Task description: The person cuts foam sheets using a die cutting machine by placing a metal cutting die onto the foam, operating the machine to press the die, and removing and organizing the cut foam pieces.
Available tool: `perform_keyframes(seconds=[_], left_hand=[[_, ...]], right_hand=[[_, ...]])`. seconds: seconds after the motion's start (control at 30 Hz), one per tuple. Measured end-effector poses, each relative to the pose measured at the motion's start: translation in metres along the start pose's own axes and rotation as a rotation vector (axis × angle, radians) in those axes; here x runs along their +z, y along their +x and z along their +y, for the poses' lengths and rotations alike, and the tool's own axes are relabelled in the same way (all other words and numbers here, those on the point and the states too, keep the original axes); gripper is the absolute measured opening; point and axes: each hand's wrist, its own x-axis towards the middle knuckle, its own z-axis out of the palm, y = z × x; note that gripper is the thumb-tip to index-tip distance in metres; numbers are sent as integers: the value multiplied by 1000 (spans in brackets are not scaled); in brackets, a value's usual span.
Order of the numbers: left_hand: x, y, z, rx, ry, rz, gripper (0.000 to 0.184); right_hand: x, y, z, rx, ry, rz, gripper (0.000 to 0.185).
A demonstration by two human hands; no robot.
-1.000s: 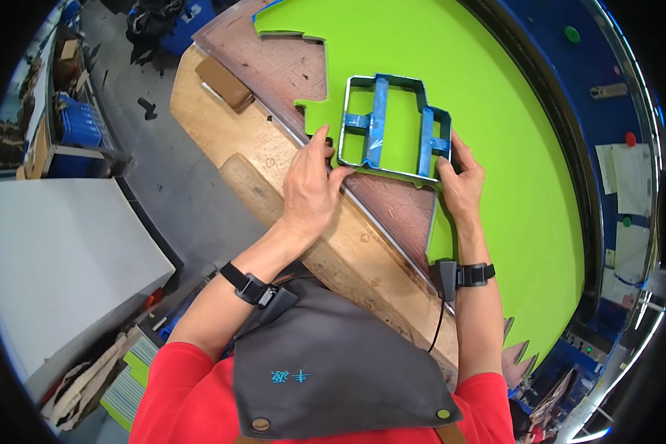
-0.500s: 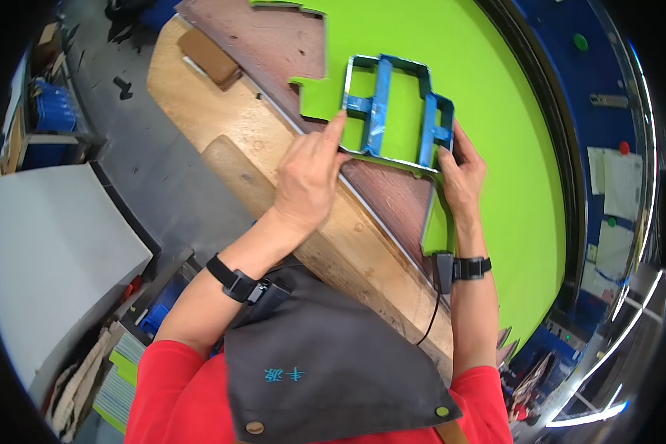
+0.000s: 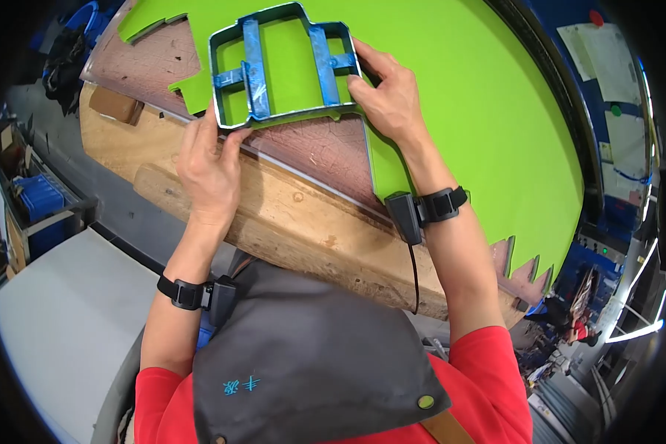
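A blue metal frame [image 3: 255, 70] with crossbars lies on a bright green sheet [image 3: 481, 126] with jagged cut edges. My left hand [image 3: 209, 163] grips the frame's lower left corner between thumb and fingers. On the frame's right side, my right hand [image 3: 389, 92] holds on, with its thumb at the inner side of the rim and its fingers behind. Below the frame, a worn reddish-brown board [image 3: 325, 148] shows through gaps cut in the green sheet. The sheet's near edge passes just under the frame's lower side.
A brown block [image 3: 115, 106] rests on the wooden bench edge [image 3: 274, 185] at the left. Nearer me is a rough wooden beam [image 3: 311, 255]. A white surface [image 3: 74, 303] and a blue bin [image 3: 38, 196] stand at the left. Another person [image 3: 581, 331] is far off at the lower right.
The view has turned and shifted, so the frame and both hands appear farther left and higher. My left index finger, stretched along the frame's left side half a second ago, is now lower at the corner.
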Motion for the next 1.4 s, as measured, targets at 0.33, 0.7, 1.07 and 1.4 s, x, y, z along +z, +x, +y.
perform_keyframes(seconds=[0.33,0.7,1.07,1.4], left_hand=[[0,0,0,3,88,-45,56],[3,-1,2,28,87,-64,79],[1,4,0,75,15,9,87],[0,3,-1,59,-4,11,85]], right_hand=[[1,-1,1,5,36,-1,58],[-1,0,-2,-19,3,-21,55],[7,33,-53,-322,-600,-455,117],[-4,44,-63,-385,-761,-626,118]])
